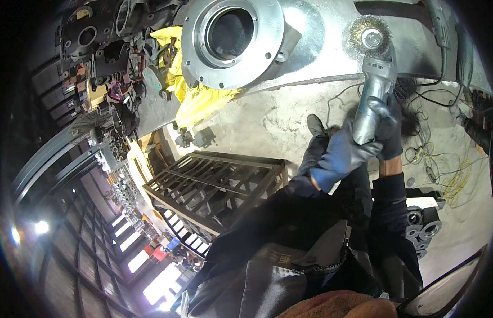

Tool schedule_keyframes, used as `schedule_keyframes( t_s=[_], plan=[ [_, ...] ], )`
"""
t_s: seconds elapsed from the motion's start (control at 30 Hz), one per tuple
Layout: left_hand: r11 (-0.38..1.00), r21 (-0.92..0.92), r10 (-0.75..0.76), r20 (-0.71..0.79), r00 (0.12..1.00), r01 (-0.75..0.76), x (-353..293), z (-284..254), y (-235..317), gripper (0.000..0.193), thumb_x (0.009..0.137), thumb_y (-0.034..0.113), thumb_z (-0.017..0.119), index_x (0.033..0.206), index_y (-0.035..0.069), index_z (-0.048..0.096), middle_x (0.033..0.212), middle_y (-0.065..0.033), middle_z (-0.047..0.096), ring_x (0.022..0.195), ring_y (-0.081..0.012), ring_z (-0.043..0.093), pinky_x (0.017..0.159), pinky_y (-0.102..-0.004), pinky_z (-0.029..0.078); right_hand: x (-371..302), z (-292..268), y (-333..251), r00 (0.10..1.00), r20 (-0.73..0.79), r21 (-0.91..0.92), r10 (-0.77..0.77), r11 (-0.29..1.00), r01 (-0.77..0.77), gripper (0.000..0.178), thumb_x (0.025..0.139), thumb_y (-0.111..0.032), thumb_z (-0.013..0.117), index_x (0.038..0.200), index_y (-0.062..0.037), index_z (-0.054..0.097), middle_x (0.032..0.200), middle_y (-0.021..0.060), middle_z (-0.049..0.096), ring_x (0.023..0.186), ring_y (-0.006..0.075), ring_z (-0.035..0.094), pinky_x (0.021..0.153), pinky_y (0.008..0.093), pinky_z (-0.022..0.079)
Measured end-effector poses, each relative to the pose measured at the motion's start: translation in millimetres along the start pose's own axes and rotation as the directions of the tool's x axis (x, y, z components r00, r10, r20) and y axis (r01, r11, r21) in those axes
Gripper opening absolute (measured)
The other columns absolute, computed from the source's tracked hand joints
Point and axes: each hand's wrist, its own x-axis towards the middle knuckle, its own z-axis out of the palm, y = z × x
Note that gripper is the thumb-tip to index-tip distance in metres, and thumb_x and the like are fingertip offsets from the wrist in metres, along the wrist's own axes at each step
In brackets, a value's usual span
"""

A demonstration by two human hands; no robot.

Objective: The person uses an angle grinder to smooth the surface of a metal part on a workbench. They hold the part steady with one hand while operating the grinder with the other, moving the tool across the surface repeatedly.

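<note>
An angle grinder (371, 85) with a round wire brush wheel (369, 36) is held in both of my gloved hands. My left hand (346, 155), in a blue and dark grey glove, closes around the rear end of its body. Higher up, my right hand (387, 124) in a dark glove wraps the grip from the right. The brush wheel sits over the right part of a shiny metal worktable (323, 53); I cannot tell whether it touches the surface. To its left on the table lies a large machined metal flange (271, 34) with a round central bore, apart from the grinder.
Two corded power tools (440, 37) lie at the table's right end. Yellow plastic sacking (201, 103) hangs by the flange. A dark metal rack (220, 172) stands left of my legs. Cables (424, 153) and round metal parts (424, 228) lie at right, near another person's sleeve (478, 135).
</note>
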Motion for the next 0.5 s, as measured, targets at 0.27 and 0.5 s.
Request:
schedule_keyframes(
  t_s=[0.27,0.5],
  plan=[
    [0.058,0.937,0.301,0.313,0.901,-0.345,-26.8,-18.8,-3.8,0.058,0.091,0.018,0.077,0.136,0.002,0.045,0.098,-0.0047,0.062,0.086,-0.015,0.064,0.075,-0.0324,0.057,-11.4,10.9,-10.6,0.965,0.199,0.309,0.173,0.923,-0.229,0.048,0.103,-0.035,0.059,0.133,0.0021,0.055,0.108,0.0176,0.071,0.088,0.0241,0.074,0.076,0.0343,0.065],
    [0.321,0.863,0.558,0.161,0.814,-0.39,-9.7,-30.6,-34.0,0.051,0.101,0.031,0.059,0.141,0.002,0.045,0.126,-0.0107,0.061,0.119,-0.0238,0.057,0.103,-0.04,0.046,-23.9,39.2,-7.5,0.974,0.11,-0.341,-0.199,0.913,0.225,0.043,0.099,-0.027,0.07,0.127,0.0034,0.057,0.103,0.0117,0.07,0.087,0.0172,0.066,0.079,0.0322,0.054]
  ],
)
